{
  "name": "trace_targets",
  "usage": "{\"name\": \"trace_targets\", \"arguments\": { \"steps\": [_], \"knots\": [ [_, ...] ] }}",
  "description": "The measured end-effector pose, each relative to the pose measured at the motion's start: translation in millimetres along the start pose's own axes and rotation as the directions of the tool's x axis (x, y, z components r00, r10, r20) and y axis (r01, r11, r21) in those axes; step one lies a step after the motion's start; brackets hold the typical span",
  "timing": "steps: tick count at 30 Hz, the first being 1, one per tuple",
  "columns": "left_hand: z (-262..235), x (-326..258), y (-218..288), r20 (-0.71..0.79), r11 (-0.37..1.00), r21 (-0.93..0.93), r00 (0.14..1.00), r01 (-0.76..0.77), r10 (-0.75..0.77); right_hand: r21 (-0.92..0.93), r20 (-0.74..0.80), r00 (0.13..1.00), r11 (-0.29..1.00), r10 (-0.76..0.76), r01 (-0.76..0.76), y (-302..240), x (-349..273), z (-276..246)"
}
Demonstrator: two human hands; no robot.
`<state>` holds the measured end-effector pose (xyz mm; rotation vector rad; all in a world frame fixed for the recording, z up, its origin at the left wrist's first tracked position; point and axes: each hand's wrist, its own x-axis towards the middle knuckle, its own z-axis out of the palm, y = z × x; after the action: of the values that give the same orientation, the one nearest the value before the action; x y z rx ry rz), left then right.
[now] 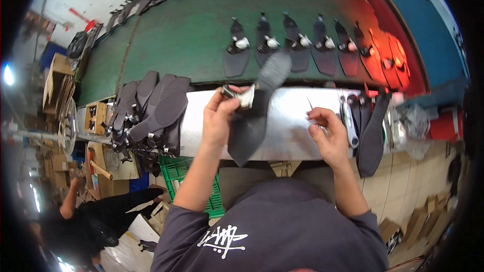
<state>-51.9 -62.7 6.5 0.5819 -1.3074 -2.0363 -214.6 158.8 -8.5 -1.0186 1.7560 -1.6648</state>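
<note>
My left hand [219, 116] is closed on a dark flat sandal [252, 128], gripping it by the strap area, where a white piece [246, 97] sticks out. The sandal hangs tilted over the metal worktop, its rounded end up and to the right. To the right, my right hand [330, 133] is raised apart from the sandal, thumb and fingers drawn together. A thin pointed thing [309, 103] rises from its fingertips; its kind is too small to tell.
A row of sandals with white pieces [272, 43] lies on the green belt [181, 35] beyond. Piled sandals [156, 106] cover the worktop [297, 133] at left. More soles [372, 141] and a wrench-like tool [350, 126] lie right. A green crate [176, 171] stands below; another person [85, 226] is at lower left.
</note>
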Motion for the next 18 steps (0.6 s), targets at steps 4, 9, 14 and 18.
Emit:
{"name": "trace_targets", "arguments": {
  "steps": [4, 9, 14, 18],
  "knots": [
    [38, -51, -24, 0.127, 0.969, -0.193, 0.983, 0.156, -0.133, 0.583, 0.153, 0.983, 0.813, -0.103, -0.006, -28, 12, 36],
    [39, -64, -35, 0.184, 0.982, -0.155, 0.980, 0.109, -0.079, 0.718, 0.088, 0.996, 0.693, 0.012, -0.072, -38, 5, 49],
    [22, -62, -36, 0.174, 0.997, -0.042, 0.983, 0.065, -0.057, 0.707, -0.021, 1.000, 0.707, 0.021, 0.000, -43, 4, 25],
    [11, -68, -34, 0.109, 0.990, -0.088, 0.989, 0.111, -0.102, 0.252, 0.052, 0.999, 0.967, 0.017, -0.029, -38, -15, 26]
  ]
}}
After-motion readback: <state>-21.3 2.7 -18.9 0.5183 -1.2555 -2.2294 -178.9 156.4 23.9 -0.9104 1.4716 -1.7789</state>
